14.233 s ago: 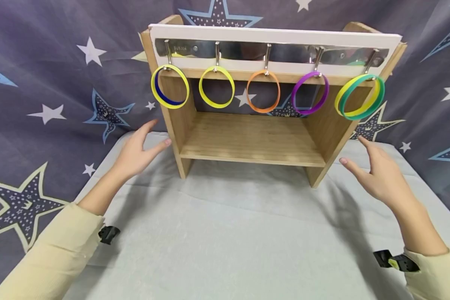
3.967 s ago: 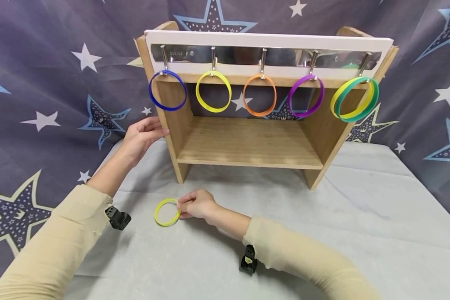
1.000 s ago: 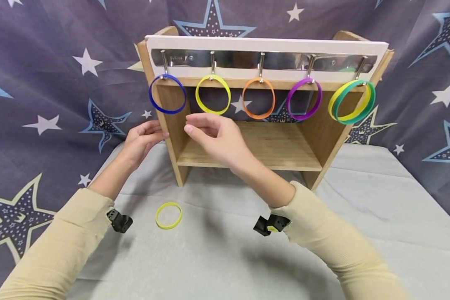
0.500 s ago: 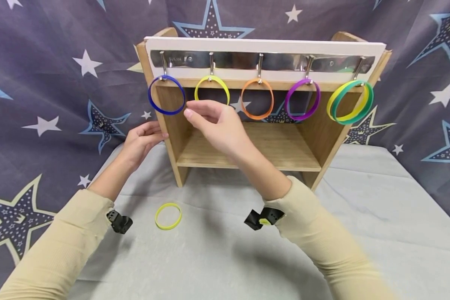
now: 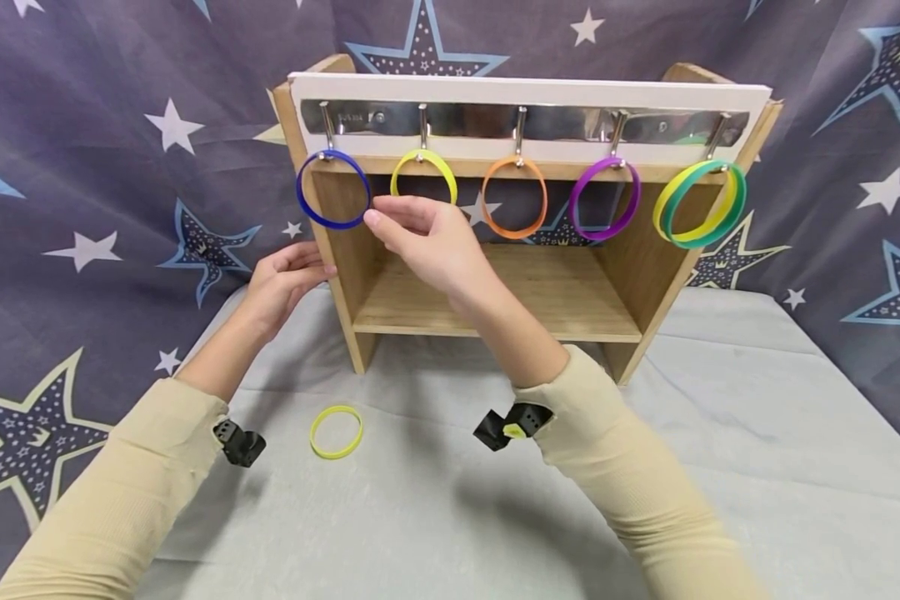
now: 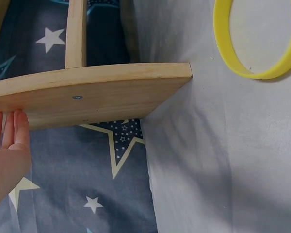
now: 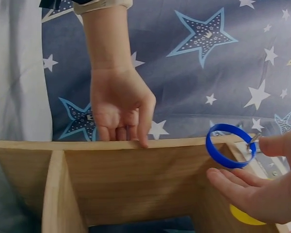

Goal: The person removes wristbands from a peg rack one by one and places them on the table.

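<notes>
My left hand [image 5: 281, 283] rests against the left side panel of a wooden shelf [image 5: 495, 283], its straight fingers touching the outer face and thumb tip at the front edge. My right hand [image 5: 435, 246] is raised beside a blue silicone wristband [image 5: 335, 223] that hangs on the leftmost hook. In the right wrist view the blue wristband [image 7: 223, 158] lies between the spread thumb and fingers of my right hand [image 7: 266, 184]. A yellow wristband [image 5: 336, 454] lies flat on the grey cloth below. Another yellow wristband [image 5: 427, 158] hangs on the second hook, partly hidden behind my right hand.
A metal hook rail [image 5: 472, 121] on a white board spans the shelf's top. Farther right hang an orange wristband [image 5: 515, 235], a purple wristband [image 5: 606, 237], and a yellow one behind a green wristband [image 5: 701, 242]. A star-patterned curtain [image 5: 120, 208] stands behind.
Since four seconds ago, my right hand has left the yellow wristband on the cloth and risen to the blue wristband, edging left and up lately. The left hand has stayed at the panel.
</notes>
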A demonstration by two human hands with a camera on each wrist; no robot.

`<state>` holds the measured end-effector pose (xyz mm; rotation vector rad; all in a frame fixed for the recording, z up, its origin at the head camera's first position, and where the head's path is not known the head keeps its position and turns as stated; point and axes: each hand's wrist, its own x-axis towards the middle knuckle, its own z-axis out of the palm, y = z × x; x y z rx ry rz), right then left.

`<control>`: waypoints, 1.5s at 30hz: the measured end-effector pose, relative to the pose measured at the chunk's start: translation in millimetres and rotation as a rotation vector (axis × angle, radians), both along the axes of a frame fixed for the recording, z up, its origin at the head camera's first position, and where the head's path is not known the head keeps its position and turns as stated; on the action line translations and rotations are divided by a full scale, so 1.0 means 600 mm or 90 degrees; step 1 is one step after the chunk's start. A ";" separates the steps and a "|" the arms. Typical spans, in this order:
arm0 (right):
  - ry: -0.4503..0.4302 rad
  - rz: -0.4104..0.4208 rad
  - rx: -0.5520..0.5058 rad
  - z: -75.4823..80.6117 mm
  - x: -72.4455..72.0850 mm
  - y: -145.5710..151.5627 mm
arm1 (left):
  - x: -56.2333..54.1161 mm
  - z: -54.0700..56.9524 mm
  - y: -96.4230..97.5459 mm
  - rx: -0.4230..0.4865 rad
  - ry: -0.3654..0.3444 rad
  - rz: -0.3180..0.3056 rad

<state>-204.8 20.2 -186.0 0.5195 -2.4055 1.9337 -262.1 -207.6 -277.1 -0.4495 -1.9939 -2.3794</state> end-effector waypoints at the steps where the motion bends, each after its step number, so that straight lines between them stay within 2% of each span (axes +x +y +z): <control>1: 0.001 -0.002 -0.008 -0.001 -0.001 -0.001 | 0.000 0.000 0.000 0.000 0.000 0.000; 5: 0.001 -0.005 -0.061 -0.007 -0.005 -0.006 | 0.000 0.001 0.001 -0.002 0.002 0.002; 10: -0.014 0.017 -0.131 -0.008 -0.010 -0.011 | -0.001 0.001 0.002 -0.001 -0.001 0.004; 18: -0.029 0.034 -0.173 -0.002 -0.012 -0.013 | -0.001 0.000 0.000 0.002 0.003 0.000; 26: 0.008 0.028 -0.175 -0.004 -0.014 -0.019 | -0.001 -0.002 0.000 0.004 0.000 0.002; 36: 0.132 -0.042 -0.121 -0.001 -0.016 -0.041 | -0.004 0.003 0.000 0.011 0.006 0.002; 40: 0.131 -0.057 -0.113 0.001 -0.016 -0.043 | -0.003 0.003 0.000 0.008 0.004 0.004; 45: 0.103 -0.042 -0.156 -0.004 -0.018 -0.043 | -0.002 0.000 0.000 0.004 -0.007 0.008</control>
